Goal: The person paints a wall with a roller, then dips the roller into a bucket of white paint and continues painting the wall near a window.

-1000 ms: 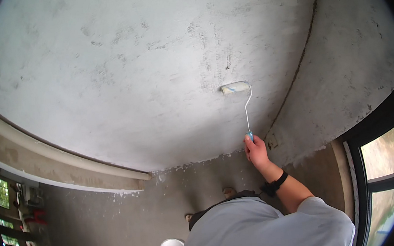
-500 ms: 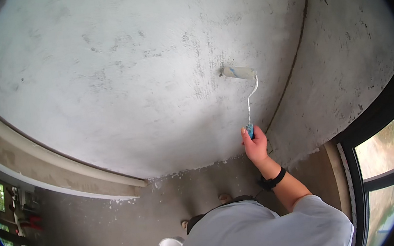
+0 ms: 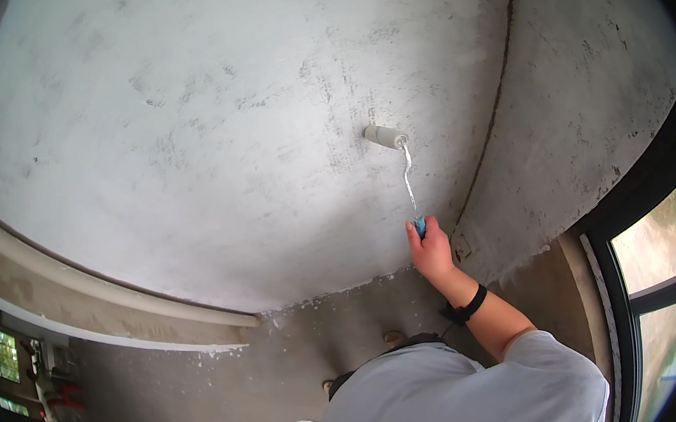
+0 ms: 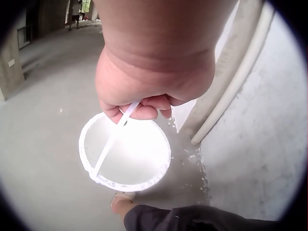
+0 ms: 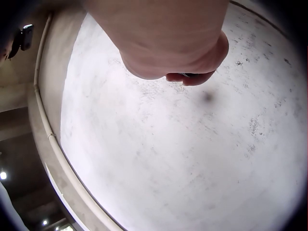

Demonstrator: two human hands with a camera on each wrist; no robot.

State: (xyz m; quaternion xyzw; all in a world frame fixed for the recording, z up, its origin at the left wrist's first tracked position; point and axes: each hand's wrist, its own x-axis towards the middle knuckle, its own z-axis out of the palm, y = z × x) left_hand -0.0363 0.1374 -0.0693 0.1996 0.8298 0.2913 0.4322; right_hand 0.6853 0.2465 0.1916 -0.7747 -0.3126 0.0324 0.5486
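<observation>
We're seeing the right hand (image 3: 432,254) right of centre in the head view, gripping the blue handle (image 3: 420,228) of a paint roller (image 3: 384,136). Roller head is lying against the patchy whitish wall (image 3: 210,184), near mid-frame, tilting down rightward. In the left wrist view we're noting the left hand (image 4: 151,84) at upper centre, fingers curling round the thin white strap (image 4: 113,139) of a white bucket (image 4: 83,149), whose round mouth is showing just below. 1 foot (image 4: 122,200) is appearing at lower centre; a pale pipe (image 4: 230,94) is slanting through the upper right.
</observation>
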